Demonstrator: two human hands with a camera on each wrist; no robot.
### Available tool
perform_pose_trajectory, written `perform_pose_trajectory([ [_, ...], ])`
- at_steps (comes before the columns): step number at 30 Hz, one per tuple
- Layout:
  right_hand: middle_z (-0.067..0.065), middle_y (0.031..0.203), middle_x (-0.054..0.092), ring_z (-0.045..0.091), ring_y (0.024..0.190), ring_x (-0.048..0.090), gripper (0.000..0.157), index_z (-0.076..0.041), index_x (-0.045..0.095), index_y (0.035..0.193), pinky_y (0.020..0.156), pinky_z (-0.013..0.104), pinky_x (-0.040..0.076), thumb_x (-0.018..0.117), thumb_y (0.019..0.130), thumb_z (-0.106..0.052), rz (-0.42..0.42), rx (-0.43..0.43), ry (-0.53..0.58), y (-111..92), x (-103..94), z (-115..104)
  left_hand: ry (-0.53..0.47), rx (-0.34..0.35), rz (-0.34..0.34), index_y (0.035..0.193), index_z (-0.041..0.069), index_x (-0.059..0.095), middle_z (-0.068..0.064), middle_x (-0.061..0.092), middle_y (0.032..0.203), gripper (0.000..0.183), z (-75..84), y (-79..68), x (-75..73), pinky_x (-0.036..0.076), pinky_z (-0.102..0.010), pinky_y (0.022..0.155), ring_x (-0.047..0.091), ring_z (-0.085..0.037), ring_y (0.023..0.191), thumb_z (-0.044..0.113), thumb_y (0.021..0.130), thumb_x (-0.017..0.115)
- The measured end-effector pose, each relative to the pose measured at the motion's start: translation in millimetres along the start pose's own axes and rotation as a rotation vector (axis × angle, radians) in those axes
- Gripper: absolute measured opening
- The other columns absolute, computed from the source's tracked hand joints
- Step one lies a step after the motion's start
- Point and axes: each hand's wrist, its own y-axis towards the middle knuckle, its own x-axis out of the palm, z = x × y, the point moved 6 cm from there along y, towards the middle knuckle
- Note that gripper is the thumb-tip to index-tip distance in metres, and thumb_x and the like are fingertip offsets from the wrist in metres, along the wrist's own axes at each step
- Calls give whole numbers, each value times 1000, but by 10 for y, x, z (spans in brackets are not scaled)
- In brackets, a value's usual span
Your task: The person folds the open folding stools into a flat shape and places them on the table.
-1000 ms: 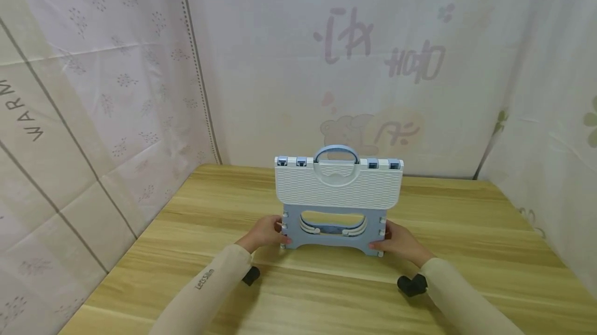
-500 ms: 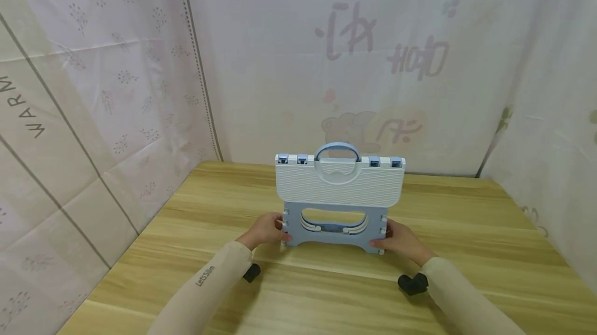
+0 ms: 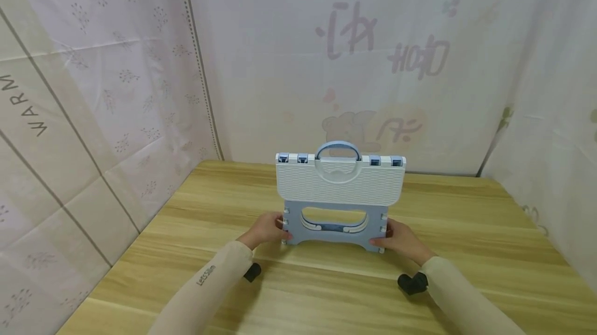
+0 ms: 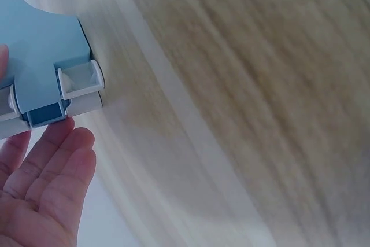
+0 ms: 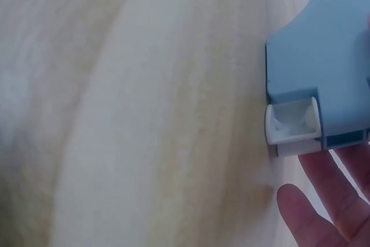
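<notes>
A folded step stool (image 3: pixel 298 184) stands upright on the table in the head view. Its upper panel is white and textured, its lower leg panel (image 3: pixel 336 237) light blue, and a blue loop handle (image 3: pixel 337 144) rises from the top. My left hand (image 3: pixel 266 228) holds the lower left side edge, thumb on the front face. At the opposite edge my right hand (image 3: pixel 403 240) grips in the same way. Both wrist views show the blue leg's corner with white hinge pieces (image 4: pixel 81 79) (image 5: pixel 293 122) and fingers against the side edge; part of each hand lies out of frame.
The wood-grain table (image 3: pixel 326 293) reaches back to a pale printed curtain (image 3: pixel 261 65), which also hangs along the left and right sides. Black pieces (image 3: pixel 412 283) sit under both wrists at the cream sleeves (image 3: pixel 205 283).
The head view has shifted slightly, so the scene sits a little higher. Both hands keep their hold on the step stool's sides, and it stays upright in the same place.
</notes>
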Motion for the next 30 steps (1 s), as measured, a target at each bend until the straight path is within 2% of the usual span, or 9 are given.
perform_pose_trajectory([
  [4, 23, 108, 66, 25, 89, 64, 62, 14, 50, 127, 71, 31, 51, 77, 82, -20, 18, 15, -3, -22, -6, 19, 11, -13, -4, 102, -2, 67, -13, 72, 94, 35, 10, 43, 16, 55, -33, 72, 68, -21, 84, 11, 74, 84],
  [5, 24, 109, 66, 26, 90, 64, 63, 13, 50, 127, 72, 31, 52, 77, 82, -21, 19, 19, -1, -24, -7, 20, 7, -38, 4, 103, -2, 67, -14, 72, 95, 35, 5, 49, 22, 55, -34, 74, 68, -23, 86, 8, 74, 83],
  [7, 23, 110, 66, 27, 91, 64, 64, 12, 50, 128, 73, 33, 52, 77, 82, -24, 20, 29, -4, -26, -7, 24, 5, -42, 21, 105, -4, 67, -15, 72, 95, 35, 16, 42, 24, 55, -34, 73, 68, -24, 85, 5, 74, 82],
  [11, 22, 107, 66, 26, 90, 64, 70, 12, 50, 126, 74, 36, 53, 77, 82, -35, 11, 2, 5, -17, -6, 30, 4, -50, 55, 103, -4, 68, -15, 72, 94, 33, 3, 9, 29, 55, -32, 71, 68, -23, 84, 2, 74, 82],
  [14, 21, 103, 67, 23, 86, 64, 71, 14, 51, 122, 70, 35, 53, 76, 82, -39, 14, -45, 9, -23, -2, 25, 12, -47, 57, 101, -4, 67, -16, 72, 94, 30, -14, 2, 37, 56, -33, 71, 69, -25, 85, 2, 74, 81],
  [17, 20, 103, 67, 23, 86, 63, 69, 13, 52, 123, 70, 32, 52, 77, 82, -37, 17, -37, 17, -20, 1, 31, 16, -41, 49, 101, -5, 67, -18, 72, 96, 30, -23, 3, 46, 56, -35, 73, 69, -27, 87, 2, 75, 81],
  [22, 18, 106, 67, 24, 91, 62, 66, 11, 51, 127, 73, 32, 50, 78, 82, -29, -2, 22, 13, -18, 23, 44, 1, -50, 42, 103, -5, 66, -18, 71, 97, 32, -33, 1, 54, 56, -36, 74, 68, -27, 88, 3, 76, 80],
  [26, 21, 110, 66, 27, 96, 63, 64, 11, 50, 129, 77, 34, 51, 77, 83, -24, -8, 14, 31, -15, 35, 35, -37, -2, 44, 114, -5, 63, -18, 70, 102, 40, -8, -4, 56, 55, -39, 79, 66, -29, 93, 4, 79, 78],
  [30, 28, 123, 60, 36, 109, 60, 67, 12, 43, 135, 87, 40, 52, 75, 85, -18, 5, 17, 138, 6, 32, 40, -103, 71, 60, 122, -5, 58, -21, 66, 112, 44, 56, 8, 61, 54, -42, 84, 64, -33, 99, 4, 83, 75],
])
